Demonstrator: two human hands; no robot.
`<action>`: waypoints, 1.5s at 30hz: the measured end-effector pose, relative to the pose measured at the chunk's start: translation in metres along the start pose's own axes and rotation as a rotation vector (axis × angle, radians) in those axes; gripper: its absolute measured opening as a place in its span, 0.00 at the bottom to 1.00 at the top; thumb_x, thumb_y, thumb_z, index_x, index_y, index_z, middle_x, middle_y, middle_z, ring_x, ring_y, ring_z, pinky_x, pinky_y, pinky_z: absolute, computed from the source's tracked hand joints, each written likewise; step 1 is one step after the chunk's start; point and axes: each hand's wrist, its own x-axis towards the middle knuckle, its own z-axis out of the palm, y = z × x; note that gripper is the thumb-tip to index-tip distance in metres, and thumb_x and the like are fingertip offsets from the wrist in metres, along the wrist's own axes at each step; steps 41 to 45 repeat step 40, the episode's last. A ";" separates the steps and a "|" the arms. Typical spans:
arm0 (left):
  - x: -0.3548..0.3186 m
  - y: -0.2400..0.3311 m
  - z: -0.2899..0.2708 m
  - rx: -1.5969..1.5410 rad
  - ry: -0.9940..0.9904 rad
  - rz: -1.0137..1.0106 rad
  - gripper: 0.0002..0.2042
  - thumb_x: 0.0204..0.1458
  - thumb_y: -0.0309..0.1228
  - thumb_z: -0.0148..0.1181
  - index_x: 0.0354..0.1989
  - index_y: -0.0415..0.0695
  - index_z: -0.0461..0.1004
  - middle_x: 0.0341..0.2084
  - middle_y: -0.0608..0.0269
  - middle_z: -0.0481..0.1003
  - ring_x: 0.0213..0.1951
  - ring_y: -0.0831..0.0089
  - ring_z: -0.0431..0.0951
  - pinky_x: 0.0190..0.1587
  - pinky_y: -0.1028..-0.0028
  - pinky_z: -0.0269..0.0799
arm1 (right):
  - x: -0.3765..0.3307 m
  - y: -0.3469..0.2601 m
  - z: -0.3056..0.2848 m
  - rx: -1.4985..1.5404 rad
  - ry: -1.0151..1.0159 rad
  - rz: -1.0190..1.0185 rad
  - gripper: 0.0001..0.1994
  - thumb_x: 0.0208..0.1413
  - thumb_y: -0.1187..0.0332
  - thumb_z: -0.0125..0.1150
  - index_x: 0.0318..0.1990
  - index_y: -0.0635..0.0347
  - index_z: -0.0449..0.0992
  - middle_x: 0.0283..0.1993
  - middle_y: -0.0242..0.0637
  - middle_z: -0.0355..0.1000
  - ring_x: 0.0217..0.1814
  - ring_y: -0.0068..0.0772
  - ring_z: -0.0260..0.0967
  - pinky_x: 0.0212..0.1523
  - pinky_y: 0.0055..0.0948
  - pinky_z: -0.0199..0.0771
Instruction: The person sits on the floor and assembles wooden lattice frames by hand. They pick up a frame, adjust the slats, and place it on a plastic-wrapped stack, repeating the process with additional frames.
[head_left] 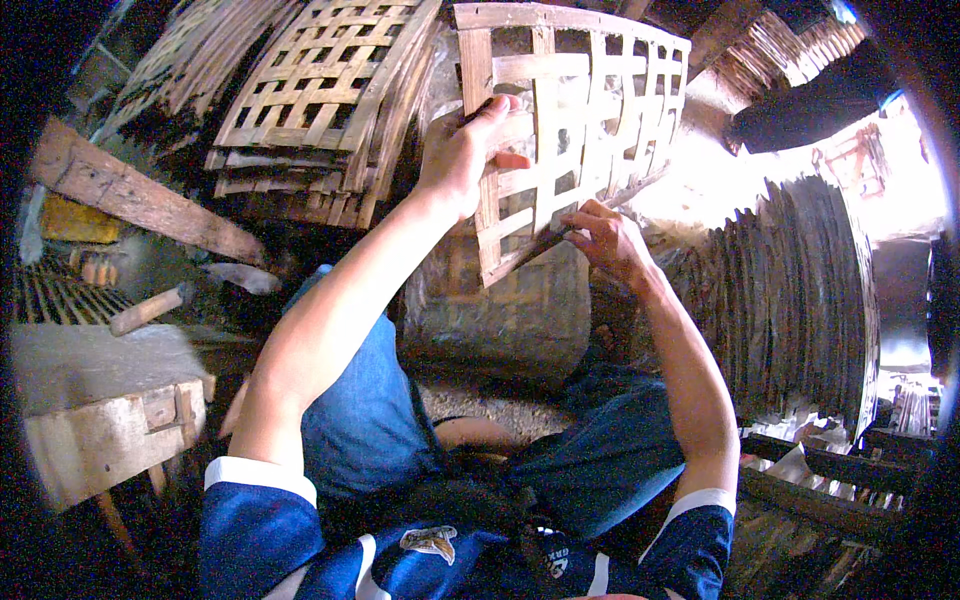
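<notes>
A woven lattice panel of pale wooden slats (543, 130) is held up and tilted in front of me. My left hand (462, 155) grips its left side, with the thumb on the near face and the fingers partly behind the slats. At the panel's bottom edge, my right hand (610, 238) has its fingers pinched together on the lower rail. Whether those fingers hold anything besides the rail, I cannot tell. Below the panel, between my knees, stands a worn grey-brown block (500, 320) with a shiny surface.
Similar lattice panels (310, 85) lie stacked at the far left. A thick stack of thin dark sheets or panels (790, 300) stands on the right. A wooden beam (140, 190) slants across the left, above a wooden-handled tool (150, 309) and a rough wooden bench (110, 430).
</notes>
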 end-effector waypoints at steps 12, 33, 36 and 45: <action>-0.005 0.005 0.004 0.022 -0.019 -0.044 0.16 0.57 0.40 0.58 0.42 0.38 0.76 0.39 0.58 0.78 0.38 0.67 0.79 0.28 0.69 0.80 | 0.002 0.003 -0.001 0.097 0.116 -0.068 0.05 0.48 0.69 0.67 0.32 0.57 0.80 0.33 0.36 0.72 0.33 0.35 0.75 0.34 0.33 0.76; -0.006 0.007 0.010 0.002 -0.015 -0.017 0.17 0.53 0.43 0.61 0.44 0.46 0.76 0.40 0.64 0.77 0.40 0.67 0.77 0.34 0.66 0.78 | -0.093 0.161 -0.013 -0.171 0.060 0.516 0.10 0.50 0.66 0.57 0.40 0.56 0.77 0.35 0.47 0.75 0.39 0.52 0.73 0.39 0.44 0.73; -0.008 0.009 -0.003 -0.007 -0.006 -0.059 0.19 0.54 0.46 0.59 0.46 0.46 0.75 0.40 0.61 0.75 0.33 0.67 0.77 0.31 0.68 0.78 | -0.078 0.134 -0.009 -0.226 0.118 0.524 0.10 0.51 0.64 0.58 0.39 0.55 0.78 0.32 0.48 0.75 0.36 0.52 0.74 0.38 0.44 0.72; -0.009 0.012 -0.001 0.014 0.013 -0.022 0.20 0.53 0.47 0.60 0.47 0.46 0.75 0.40 0.61 0.75 0.34 0.66 0.76 0.32 0.68 0.78 | -0.053 0.087 -0.038 -0.218 0.109 0.661 0.12 0.49 0.62 0.63 0.40 0.54 0.78 0.37 0.50 0.75 0.40 0.49 0.74 0.41 0.43 0.73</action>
